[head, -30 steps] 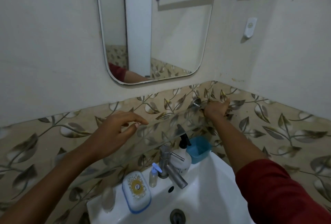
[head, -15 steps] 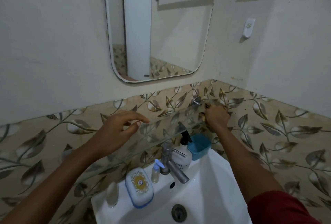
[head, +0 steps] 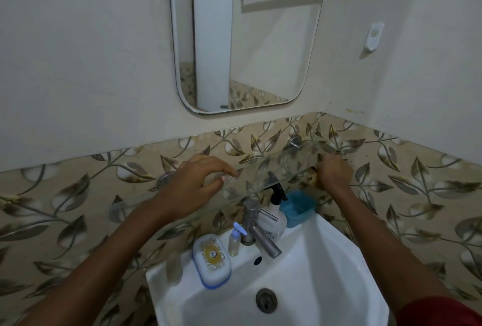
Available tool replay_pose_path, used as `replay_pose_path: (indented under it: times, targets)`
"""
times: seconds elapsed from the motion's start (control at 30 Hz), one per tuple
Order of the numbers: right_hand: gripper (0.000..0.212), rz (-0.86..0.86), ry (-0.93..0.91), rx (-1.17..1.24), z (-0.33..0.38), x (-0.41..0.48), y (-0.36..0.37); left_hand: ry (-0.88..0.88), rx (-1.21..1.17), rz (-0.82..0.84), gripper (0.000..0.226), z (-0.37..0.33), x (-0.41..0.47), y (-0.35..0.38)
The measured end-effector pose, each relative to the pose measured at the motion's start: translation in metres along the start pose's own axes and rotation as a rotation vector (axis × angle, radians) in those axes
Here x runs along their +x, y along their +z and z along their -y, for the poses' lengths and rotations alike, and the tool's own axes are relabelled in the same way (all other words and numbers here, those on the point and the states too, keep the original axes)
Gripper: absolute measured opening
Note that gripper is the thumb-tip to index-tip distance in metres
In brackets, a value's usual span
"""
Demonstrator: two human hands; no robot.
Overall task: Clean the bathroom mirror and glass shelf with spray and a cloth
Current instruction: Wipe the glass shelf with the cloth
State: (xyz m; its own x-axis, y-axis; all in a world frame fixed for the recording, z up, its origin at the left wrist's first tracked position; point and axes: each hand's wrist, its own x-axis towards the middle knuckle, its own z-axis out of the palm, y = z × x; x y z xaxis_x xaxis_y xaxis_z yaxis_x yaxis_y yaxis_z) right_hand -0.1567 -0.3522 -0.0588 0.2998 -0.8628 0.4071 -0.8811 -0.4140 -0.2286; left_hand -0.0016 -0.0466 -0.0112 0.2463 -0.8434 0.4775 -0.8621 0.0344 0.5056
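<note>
The glass shelf (head: 273,169) runs along the leaf-patterned tiles below the wall mirror (head: 260,51). My left hand (head: 198,184) arches over the shelf's left half, fingertips resting on the glass. At the shelf's right end, my right hand (head: 333,174) grips a small yellowish cloth (head: 313,177), mostly hidden under the fingers, and presses it against the glass. A white bottle with a black pump head (head: 273,217) stands under the shelf beside the tap.
Below is a white corner basin (head: 326,260) with a steel tap (head: 257,231), a small bottle with a blue cap (head: 234,243), a blue-and-white soap box (head: 211,260) and a blue dish (head: 298,208). A white hook (head: 374,36) hangs on the right wall.
My right hand with the cloth has slid down and toward me along the shelf's right end. The left hand stays on the glass. The red sleeve's reflection has left the mirror.
</note>
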Motion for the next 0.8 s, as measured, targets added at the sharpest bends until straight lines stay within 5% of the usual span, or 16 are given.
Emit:
replay_pose_path:
  times: [0.17, 0.27, 0.47, 0.6, 0.7, 0.8]
  targets:
    - [0.028, 0.085, 0.121, 0.232, -0.045, -0.024, -0.004, 0.022, -0.204, 0.064, 0.026, -0.036, -0.010, 0.024]
    - [0.041, 0.064, 0.122, 0.456, -0.053, -0.056, -0.018, -0.131, -0.353, 0.163, 0.023, -0.059, -0.008, 0.056]
    - [0.034, 0.076, -0.069, 0.672, -0.015, -0.139, -0.043, -0.521, -0.783, 0.386, 0.040, -0.085, 0.023, 0.131]
    - [0.053, 0.117, -0.169, 0.653, -0.001, -0.163, -0.038, -0.680, -1.120, 0.326, 0.032, -0.070, 0.030, 0.172]
    - [0.064, 0.254, -0.138, 0.899, -0.011, -0.160, -0.039, -0.735, -1.078, 0.149, 0.023, -0.057, 0.029, 0.187]
    - [0.066, 0.170, 0.006, 1.114, -0.030, -0.148, -0.036, -0.778, -1.209, 0.077, 0.022, -0.052, 0.029, 0.190]
